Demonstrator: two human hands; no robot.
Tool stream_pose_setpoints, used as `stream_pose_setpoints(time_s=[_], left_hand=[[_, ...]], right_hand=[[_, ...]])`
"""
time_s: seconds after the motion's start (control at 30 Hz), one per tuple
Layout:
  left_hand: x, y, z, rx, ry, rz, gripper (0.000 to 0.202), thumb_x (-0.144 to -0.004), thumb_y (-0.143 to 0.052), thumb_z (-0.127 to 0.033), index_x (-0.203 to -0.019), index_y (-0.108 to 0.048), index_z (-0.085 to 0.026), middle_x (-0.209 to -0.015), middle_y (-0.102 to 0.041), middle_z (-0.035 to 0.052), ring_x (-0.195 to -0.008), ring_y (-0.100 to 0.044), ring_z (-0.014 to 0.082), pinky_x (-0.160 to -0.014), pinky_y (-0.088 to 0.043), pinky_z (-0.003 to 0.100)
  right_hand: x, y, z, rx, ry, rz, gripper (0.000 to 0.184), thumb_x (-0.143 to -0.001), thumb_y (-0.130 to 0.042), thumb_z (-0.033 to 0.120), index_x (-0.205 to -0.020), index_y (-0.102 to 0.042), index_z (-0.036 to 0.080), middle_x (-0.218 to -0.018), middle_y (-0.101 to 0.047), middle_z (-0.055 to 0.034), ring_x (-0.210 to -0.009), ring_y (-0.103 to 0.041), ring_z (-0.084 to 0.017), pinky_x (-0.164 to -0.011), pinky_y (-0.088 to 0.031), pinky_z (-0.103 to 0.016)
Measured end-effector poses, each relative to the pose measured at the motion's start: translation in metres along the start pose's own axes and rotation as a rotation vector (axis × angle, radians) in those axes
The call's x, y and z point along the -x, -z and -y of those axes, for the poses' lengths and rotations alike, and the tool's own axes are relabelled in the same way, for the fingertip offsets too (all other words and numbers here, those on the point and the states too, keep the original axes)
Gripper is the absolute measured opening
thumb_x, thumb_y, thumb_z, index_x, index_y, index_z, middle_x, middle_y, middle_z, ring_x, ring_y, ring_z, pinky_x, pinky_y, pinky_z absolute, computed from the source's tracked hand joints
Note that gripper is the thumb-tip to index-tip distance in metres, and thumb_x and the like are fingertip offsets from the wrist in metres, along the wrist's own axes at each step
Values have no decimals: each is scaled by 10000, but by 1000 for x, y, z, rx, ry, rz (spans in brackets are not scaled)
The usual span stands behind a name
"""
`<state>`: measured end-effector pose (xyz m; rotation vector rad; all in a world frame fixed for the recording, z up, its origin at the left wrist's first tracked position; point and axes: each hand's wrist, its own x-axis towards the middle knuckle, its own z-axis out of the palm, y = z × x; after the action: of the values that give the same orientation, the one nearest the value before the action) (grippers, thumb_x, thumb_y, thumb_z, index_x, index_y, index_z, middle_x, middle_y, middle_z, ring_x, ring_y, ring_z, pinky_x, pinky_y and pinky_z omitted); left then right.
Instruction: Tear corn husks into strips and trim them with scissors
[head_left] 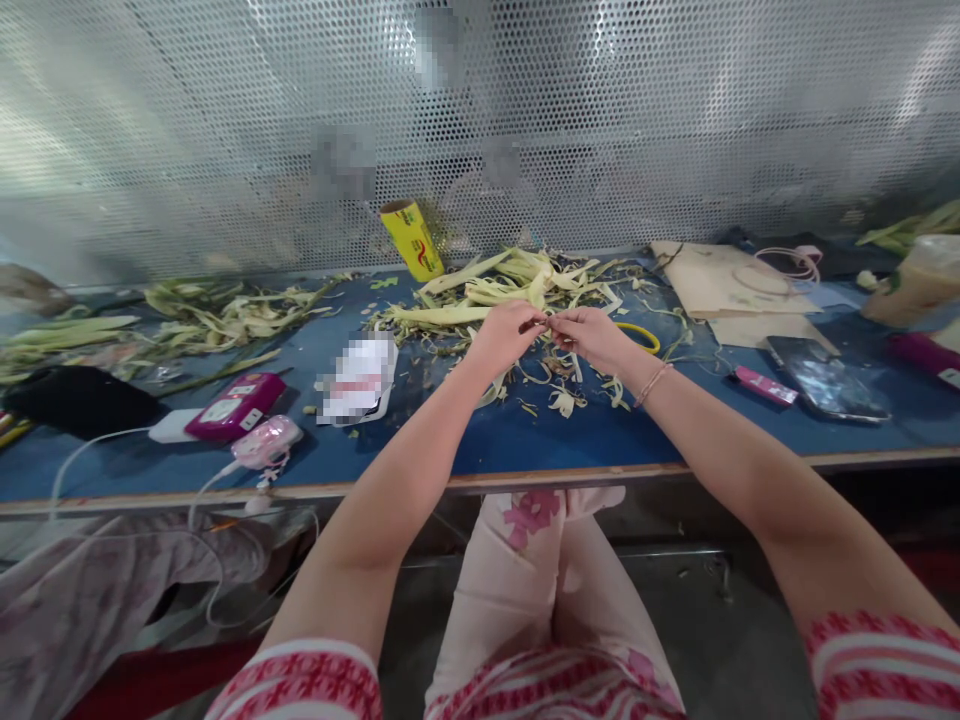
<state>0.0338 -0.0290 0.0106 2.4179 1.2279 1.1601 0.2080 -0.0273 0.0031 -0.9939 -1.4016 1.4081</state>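
Note:
My left hand (504, 334) and my right hand (592, 338) meet over the blue table (420, 440), fingertips almost touching. Both have their fingers closed in a pinch. Whatever lies between the fingertips is too small and dark to make out. Behind and beneath them spreads a heap of pale green, leafy plant strips (525, 280), with shreds scattered toward the table's front. A yellow ring (646, 338), perhaps a tape roll, lies just beyond my right wrist. To the left of my left hand is a partly blurred white item (360, 378).
A yellow cardboard tube (412, 240) leans by the perforated metal wall (300, 120). More plant strips (217, 315), purple devices (238, 405) and cables lie left. On the right are brown paper (727, 280), a phone (825, 378), a pink box (765, 386) and a drink cup (919, 280).

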Motion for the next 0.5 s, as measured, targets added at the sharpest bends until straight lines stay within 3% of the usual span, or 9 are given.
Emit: stream_pose_setpoints(time_s=[0.2,0.37,0.5], left_hand=[[0,-8,3,81,2,-84,128,-798,-692,-126,-706,-745,-197,-865,-774,55,-874,-700,197,-896,-530,358],[0,-10,6,134,123,-133,116,-804,-694,-161,-715,-752,-209,-804,-770,29,-818,-694,193,-832,-535,336],[-1,-10,8,73,120,-140,124,-811,-681,-168,-725,-755,-217,-825,-773,42,-831,-692,201,-852,-531,349]], right_hand=[[-1,0,-1,22,22,-16,214,-776,-770,270,-653,-644,150,-602,-559,25,-583,-485,-63,-566,-392,-197],[-2,1,-3,59,57,-29,167,-743,-779,298,-728,-686,160,-636,-559,36,-615,-491,-69,-573,-387,-196],[-3,2,-4,63,57,-40,202,-692,-814,338,-751,-716,172,-711,-612,15,-648,-518,-77,-593,-415,-204]])
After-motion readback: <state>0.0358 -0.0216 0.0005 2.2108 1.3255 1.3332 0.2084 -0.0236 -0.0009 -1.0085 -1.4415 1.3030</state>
